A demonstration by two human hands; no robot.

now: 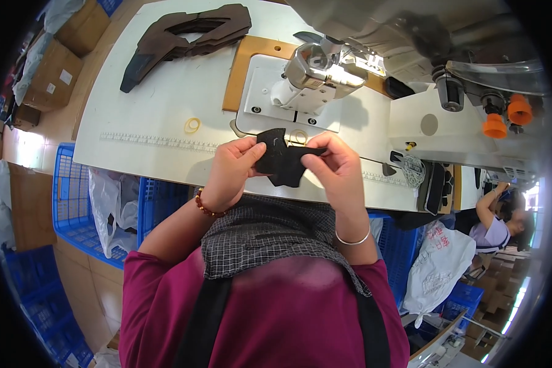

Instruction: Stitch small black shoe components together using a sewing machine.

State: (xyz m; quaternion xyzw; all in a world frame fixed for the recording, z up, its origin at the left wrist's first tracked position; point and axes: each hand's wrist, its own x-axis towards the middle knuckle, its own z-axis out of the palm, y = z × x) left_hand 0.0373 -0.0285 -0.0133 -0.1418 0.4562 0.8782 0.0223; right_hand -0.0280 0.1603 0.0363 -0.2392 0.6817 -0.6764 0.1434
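Left hand pinches left edge of black cut piece; right hand pinches its right edge; piece held in air between hands, above table edge; sewing machine just beyond hands, needle area bare, nothing under foot; stack of dark brown pieces far beyond left hand; judgement: piece not yet stitched, early stage, stack remaining; rubber band beyond left hand.

Bright daylight, machine lamp glare, fisheye-bent dark edges
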